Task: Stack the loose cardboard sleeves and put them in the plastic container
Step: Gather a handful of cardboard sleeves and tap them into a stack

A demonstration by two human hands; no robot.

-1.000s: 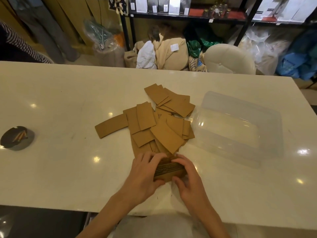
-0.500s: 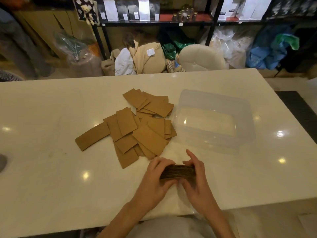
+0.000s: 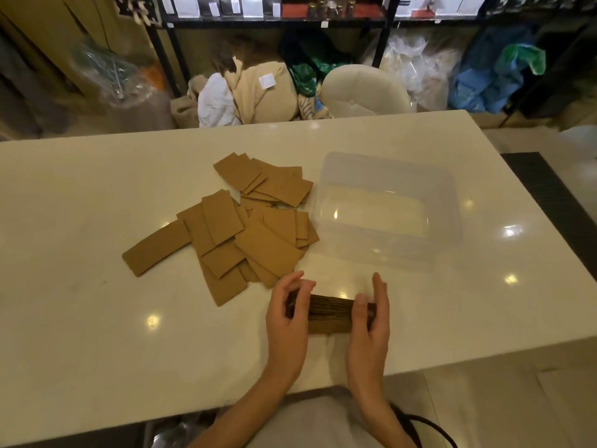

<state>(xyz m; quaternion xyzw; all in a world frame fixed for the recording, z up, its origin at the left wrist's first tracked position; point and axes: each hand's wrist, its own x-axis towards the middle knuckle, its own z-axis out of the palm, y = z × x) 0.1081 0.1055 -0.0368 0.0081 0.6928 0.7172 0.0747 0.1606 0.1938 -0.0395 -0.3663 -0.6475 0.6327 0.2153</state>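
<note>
While on edge, sleeve stack (image 3: 329, 310) between left hand (image 3: 287, 323) and right hand (image 3: 369, 328), fingers (image 3: 295, 294) grasping its ends.

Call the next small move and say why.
Probably lift the stack toward the container. The left hand and right hand hold its ends, its edges look squared, and the container beyond it looks empty. Loose sleeves lie left of the container for later.
</note>
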